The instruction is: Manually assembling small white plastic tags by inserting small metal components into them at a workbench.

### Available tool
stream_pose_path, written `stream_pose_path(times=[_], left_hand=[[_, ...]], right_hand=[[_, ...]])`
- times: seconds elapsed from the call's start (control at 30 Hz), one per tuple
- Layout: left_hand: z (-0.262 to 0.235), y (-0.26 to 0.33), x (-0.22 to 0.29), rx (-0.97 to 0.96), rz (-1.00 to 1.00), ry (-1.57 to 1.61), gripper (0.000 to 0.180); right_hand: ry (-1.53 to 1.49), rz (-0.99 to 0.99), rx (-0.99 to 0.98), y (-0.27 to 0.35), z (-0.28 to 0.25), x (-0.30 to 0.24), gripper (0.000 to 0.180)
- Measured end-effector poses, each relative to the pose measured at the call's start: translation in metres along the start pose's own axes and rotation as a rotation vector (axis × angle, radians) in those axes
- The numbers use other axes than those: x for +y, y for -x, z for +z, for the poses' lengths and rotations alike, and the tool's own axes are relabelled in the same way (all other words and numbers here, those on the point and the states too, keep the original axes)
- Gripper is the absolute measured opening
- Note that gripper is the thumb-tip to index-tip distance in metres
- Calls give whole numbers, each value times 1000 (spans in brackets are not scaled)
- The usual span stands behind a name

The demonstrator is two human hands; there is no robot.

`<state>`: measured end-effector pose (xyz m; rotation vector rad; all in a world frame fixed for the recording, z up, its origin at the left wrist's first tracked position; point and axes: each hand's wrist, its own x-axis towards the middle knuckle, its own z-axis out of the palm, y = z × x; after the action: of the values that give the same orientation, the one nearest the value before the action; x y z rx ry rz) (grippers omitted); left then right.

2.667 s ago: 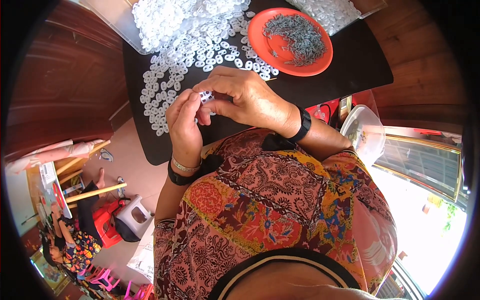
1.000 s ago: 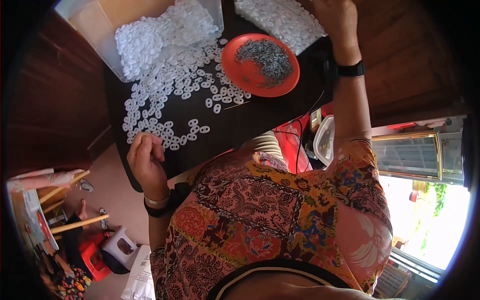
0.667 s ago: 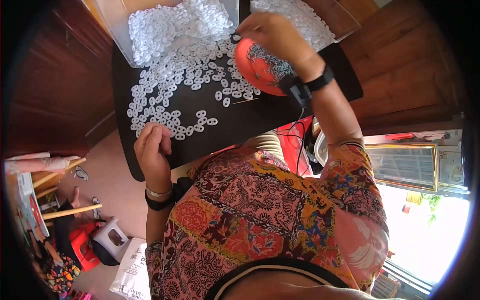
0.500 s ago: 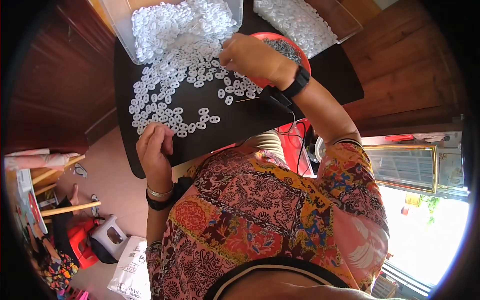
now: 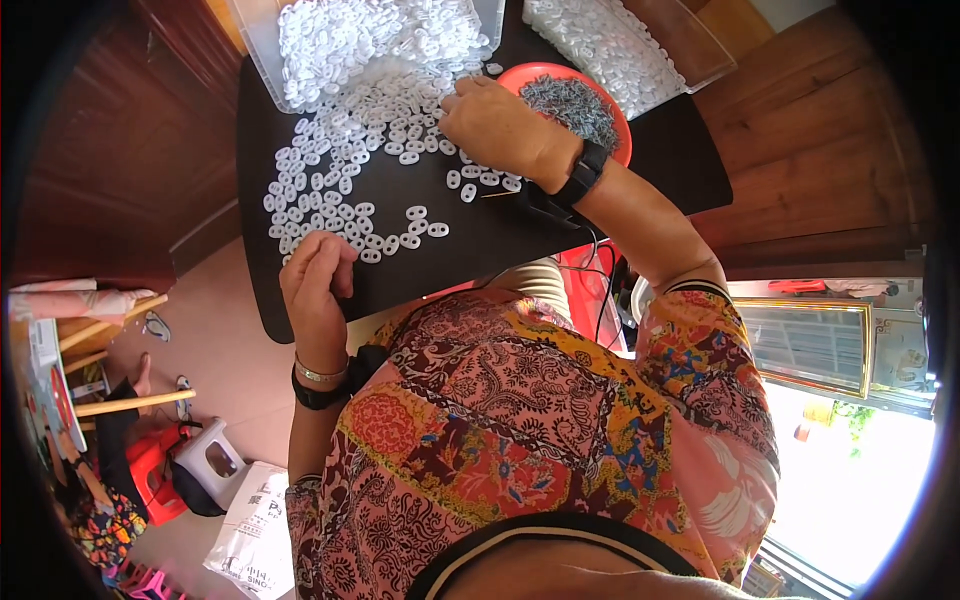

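Observation:
Small white oval pieces (image 5: 438,230), each with two holes, lie scattered over the dark table (image 5: 400,285) and heap up toward its far side. My right hand (image 5: 497,125) hovers low over the right part of the spread, fingers curled downward and their tips partly hidden. Beside it sits a red bowl (image 5: 622,130) filled with small grey metal parts (image 5: 570,105). At the near left edge of the pieces is my left hand (image 5: 320,285), its fingers folded in against the thumb. Whatever either hand holds is not visible.
Two clear plastic bins of white pieces stand at the back, one left (image 5: 266,75) and one right (image 5: 705,45). A black device (image 5: 548,207) with a thin rod and cables rests at the near edge. Stools (image 5: 212,460), a white sack (image 5: 250,530) and another person occupy the left floor.
My right hand has shifted left and slightly nearer, uncovering more of the red bowl. My left hand stays by the same pieces. The whole view has moved a little.

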<state>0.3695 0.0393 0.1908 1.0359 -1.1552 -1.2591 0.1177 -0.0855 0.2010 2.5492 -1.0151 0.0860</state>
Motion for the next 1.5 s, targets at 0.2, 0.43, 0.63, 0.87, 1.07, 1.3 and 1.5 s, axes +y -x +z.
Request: stream_pose_path(times=[0.2, 0.43, 0.63, 0.87, 1.07, 1.3, 1.5], left_hand=[[4, 0, 2, -19, -30, -11, 24], [13, -10, 4, -69, -57, -6, 21], [38, -25, 14, -286, -53, -143, 22], [59, -27, 9, -359, -87, -114, 19], [53, -26, 6, -368, -149, -137, 21], [47, -20, 3, -311, -236, -119, 20], [49, -19, 4, -322, -206, -191, 22]], right_hand=[[20, -23, -28, -5, 1, 1, 8], [-821, 173, -9, 5, -34, 10, 20], [-1380, 174, -194, 18, -58, -4, 23], [-1302, 110, -275, 19, -67, -12, 21], [-1240, 145, -113, 20, -55, -27, 24], [-1130, 339, 151, 38, -52, -68, 19], [-1274, 360, 163, 46, -46, -67, 15]])
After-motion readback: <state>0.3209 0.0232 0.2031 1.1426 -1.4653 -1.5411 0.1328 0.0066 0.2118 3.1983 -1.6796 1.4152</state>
